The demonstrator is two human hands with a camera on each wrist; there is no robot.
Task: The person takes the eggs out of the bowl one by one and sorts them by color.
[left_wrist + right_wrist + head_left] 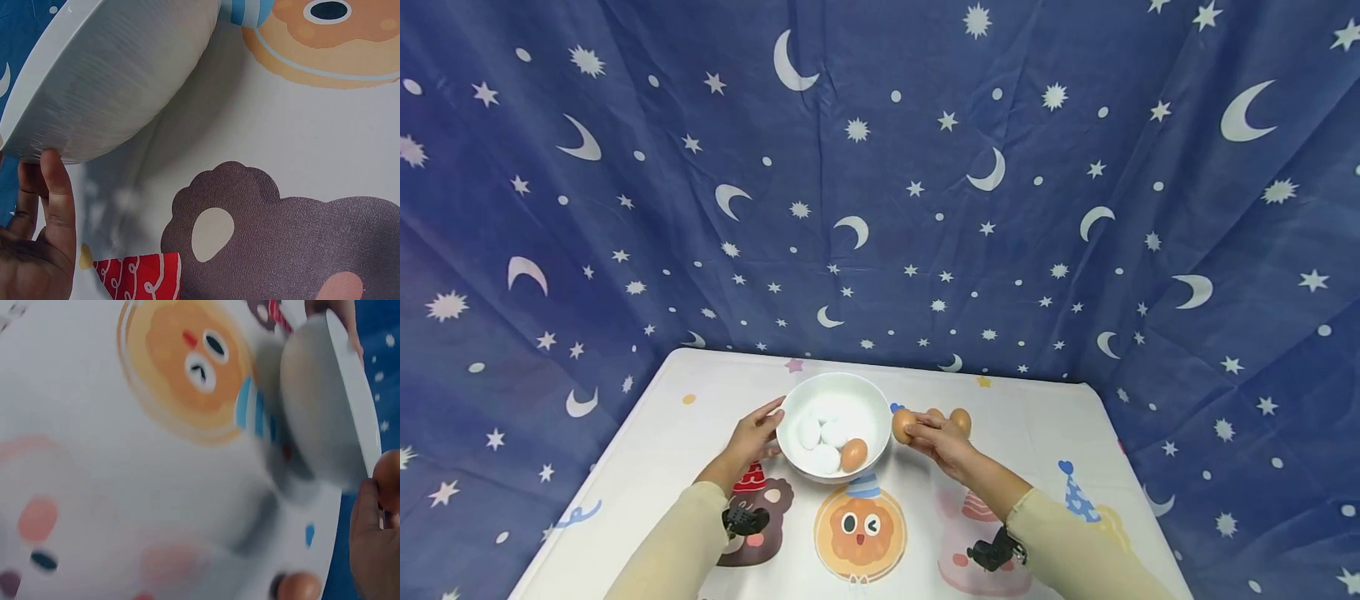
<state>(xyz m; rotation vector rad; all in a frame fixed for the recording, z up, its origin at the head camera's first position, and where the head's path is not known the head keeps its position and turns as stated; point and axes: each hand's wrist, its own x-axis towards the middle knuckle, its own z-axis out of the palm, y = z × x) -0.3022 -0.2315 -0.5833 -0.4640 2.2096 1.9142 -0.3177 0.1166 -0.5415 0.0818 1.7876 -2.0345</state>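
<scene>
A white bowl [833,383] stands on the table with several white eggs [825,458] and one brown egg [853,455] inside. My left hand [751,439] holds the bowl at its left side. In the left wrist view, fingertips [52,156] meet the bowl's outer wall below the rim. Just off the bowl's right rim, my right hand [943,446] grips another brown egg [903,426] between thumb and fingers. That held egg [389,478] overlaps the bowl's edge in the right wrist view.
Two more brown eggs [960,422] lie behind the right hand, one partly hidden by it. The white tablecloth [700,417] carries printed cartoon figures. A blue curtain [880,208] with moons and stars hangs along the table's back edge.
</scene>
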